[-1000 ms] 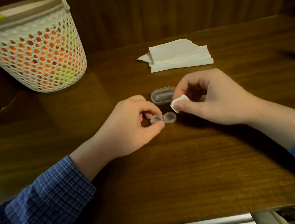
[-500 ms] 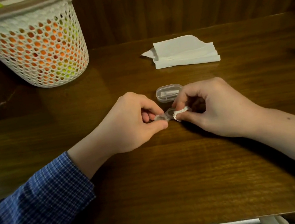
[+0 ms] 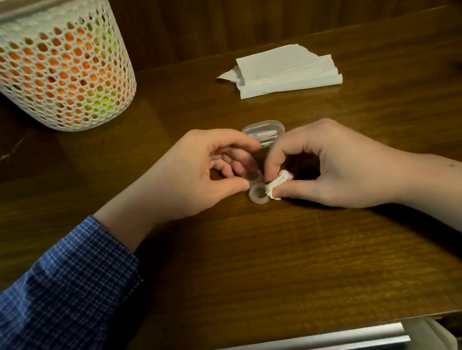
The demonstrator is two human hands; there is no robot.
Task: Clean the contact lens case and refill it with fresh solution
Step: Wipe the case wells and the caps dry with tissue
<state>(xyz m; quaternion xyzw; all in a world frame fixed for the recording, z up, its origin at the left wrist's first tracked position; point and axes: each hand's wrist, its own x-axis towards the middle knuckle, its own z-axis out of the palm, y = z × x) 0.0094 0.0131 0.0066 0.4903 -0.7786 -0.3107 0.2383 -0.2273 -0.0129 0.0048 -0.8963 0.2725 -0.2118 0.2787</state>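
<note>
Two hands meeting mid-table (image 3: 271,275). Left hand (image 3: 193,178) pinching far well of lens case (image 3: 256,186), thumb and fingers curled. Right hand (image 3: 338,166) pinching tissue wad (image 3: 280,183), touching near well. Clear box (image 3: 264,134) just beyond; tissues (image 3: 283,74) far; basket (image 3: 52,67) far left.

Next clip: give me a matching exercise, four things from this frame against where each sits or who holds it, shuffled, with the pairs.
Things:
1. clear two-well lens case
2. small crumpled white tissue wad
3. folded white paper towels
4. white mesh basket

Places:
A. far left of the table
B. pinched by the right hand
C. far side of the table, right of centre
D. held by the left hand

Pairs: 1-D, 2-B, 3-C, 4-A
</note>
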